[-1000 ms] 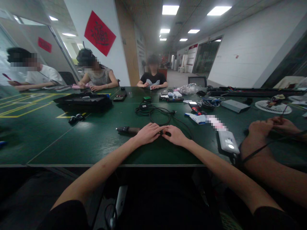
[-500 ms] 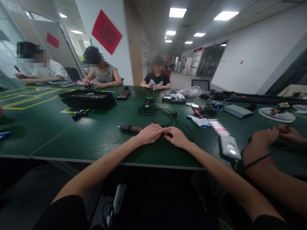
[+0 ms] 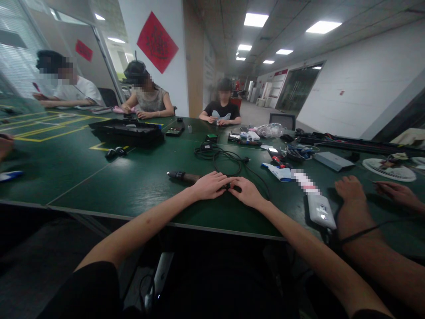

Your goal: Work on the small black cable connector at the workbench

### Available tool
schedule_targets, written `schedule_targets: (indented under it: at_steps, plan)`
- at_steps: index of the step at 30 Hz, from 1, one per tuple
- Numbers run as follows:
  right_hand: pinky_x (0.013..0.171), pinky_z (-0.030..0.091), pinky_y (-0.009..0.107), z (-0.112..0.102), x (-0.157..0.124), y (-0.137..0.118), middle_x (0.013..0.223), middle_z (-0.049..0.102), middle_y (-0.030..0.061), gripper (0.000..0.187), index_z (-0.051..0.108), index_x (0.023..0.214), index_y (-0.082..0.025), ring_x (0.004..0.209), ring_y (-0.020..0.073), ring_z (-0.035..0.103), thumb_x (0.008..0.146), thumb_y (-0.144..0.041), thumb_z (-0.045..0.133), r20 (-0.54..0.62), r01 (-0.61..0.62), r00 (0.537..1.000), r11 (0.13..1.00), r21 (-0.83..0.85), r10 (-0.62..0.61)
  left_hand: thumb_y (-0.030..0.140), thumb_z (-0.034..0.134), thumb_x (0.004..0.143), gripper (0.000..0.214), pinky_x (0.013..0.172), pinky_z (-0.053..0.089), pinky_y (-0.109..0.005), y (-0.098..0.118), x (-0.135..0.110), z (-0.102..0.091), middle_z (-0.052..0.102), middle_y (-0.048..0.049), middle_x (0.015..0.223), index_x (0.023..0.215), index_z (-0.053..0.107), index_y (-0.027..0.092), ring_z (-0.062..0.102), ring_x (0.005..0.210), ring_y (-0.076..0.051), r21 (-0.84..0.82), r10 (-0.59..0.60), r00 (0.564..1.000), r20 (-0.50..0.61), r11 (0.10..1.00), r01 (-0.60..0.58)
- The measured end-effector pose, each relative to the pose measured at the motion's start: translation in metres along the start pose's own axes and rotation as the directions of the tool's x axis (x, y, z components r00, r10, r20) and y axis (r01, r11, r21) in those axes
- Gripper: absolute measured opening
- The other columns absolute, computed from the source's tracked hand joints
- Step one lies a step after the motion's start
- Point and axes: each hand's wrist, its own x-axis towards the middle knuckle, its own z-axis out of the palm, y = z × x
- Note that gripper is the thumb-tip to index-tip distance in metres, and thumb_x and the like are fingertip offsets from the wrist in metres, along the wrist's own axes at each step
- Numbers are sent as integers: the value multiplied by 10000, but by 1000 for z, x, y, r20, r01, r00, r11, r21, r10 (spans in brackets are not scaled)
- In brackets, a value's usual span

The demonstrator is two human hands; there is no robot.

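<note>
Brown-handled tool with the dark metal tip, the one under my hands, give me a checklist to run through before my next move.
1. Brown-handled tool lying flat on green table: ok.
2. Left hand over its handle end: ok. Grip closed: cannot tell.
3. Right hand meeting the left hand at the tool's end: ok.
4. Black cord free of loops: not ok, it lies coiled behind the hands.
5. Co-worker's hand apart from the tool: ok.
</note>
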Motion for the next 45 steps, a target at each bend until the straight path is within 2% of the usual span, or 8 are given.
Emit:
schedule_targets:
  at_steps: [4, 8, 19, 28, 33, 39, 45]
  plan:
    - [947, 505, 377, 1, -1, 0, 1096, 698, 72, 47, 708, 955, -222, 1031, 232, 632, 972, -264, 692, -11, -8, 1000, 1000, 3, 8, 268, 438, 1060, 612, 976, 469, -364, -1, 1, 4, 649, -89, 1258, 1640, 246, 238, 636, 1126, -231, 2, -3, 1000, 17, 1000, 3]
    - [934, 502, 372, -1, 0, -2, 1101, 694, 72, 55, 708, 957, -222, 1026, 231, 633, 971, -274, 696, -4, -14, 1000, 1000, -7, 14, 324, 442, 1075, 601, 964, 491, -365, -2, 2, 7, 651, -82, 1225, 1636, 242, 237, 645, 1134, -236, 18, -40, 999, 14, 999, 40]
    - [938, 505, 371, -3, 0, -3, 1101, 695, 74, 49, 713, 963, -217, 1027, 229, 633, 968, -264, 700, 3, -7, 1000, 1000, -1, 7, 231, 472, 1027, 649, 960, 505, -356, -1, -2, 0, 651, -83, 1238, 1636, 251, 228, 634, 1134, -227, -27, 20, 1000, -14, 999, -20]
    - [922, 507, 371, -2, 0, -3, 1093, 698, 72, 46, 715, 953, -216, 1013, 227, 632, 966, -259, 702, -7, -9, 1000, 1000, -9, 9, 297, 476, 1048, 616, 974, 498, -357, -2, -1, 2, 643, -91, 1231, 1625, 271, 235, 619, 1166, -238, -17, 0, 1000, -1, 1000, 0]
    - [930, 503, 365, -1, 0, -3, 1097, 701, 71, 36, 716, 965, -215, 1022, 227, 633, 963, -247, 701, -9, -5, 1000, 1000, 2, 5, 223, 478, 1012, 652, 985, 493, -361, -3, -1, 3, 628, -100, 1283, 1629, 268, 232, 602, 1195, -238, -16, 25, 1000, 11, 1000, -25]
    - [906, 500, 363, -3, 0, -3, 1066, 696, 69, 45, 712, 945, -211, 991, 224, 632, 962, -252, 703, -2, -10, 1000, 1000, -8, 10, 283, 470, 1043, 621, 985, 485, -374, -2, 0, 4, 632, -100, 1253, 1629, 272, 228, 598, 1181, -249, 5, 1, 1000, 1, 1000, -1]
    - [914, 504, 372, -3, 0, -3, 1079, 693, 72, 54, 712, 951, -216, 1007, 230, 630, 970, -263, 694, 4, -7, 1000, 1000, -3, 7, 239, 463, 1031, 623, 974, 478, -365, -2, -1, 4, 631, -100, 1245, 1627, 280, 232, 596, 1170, -241, 13, 15, 1000, 4, 1000, -15]
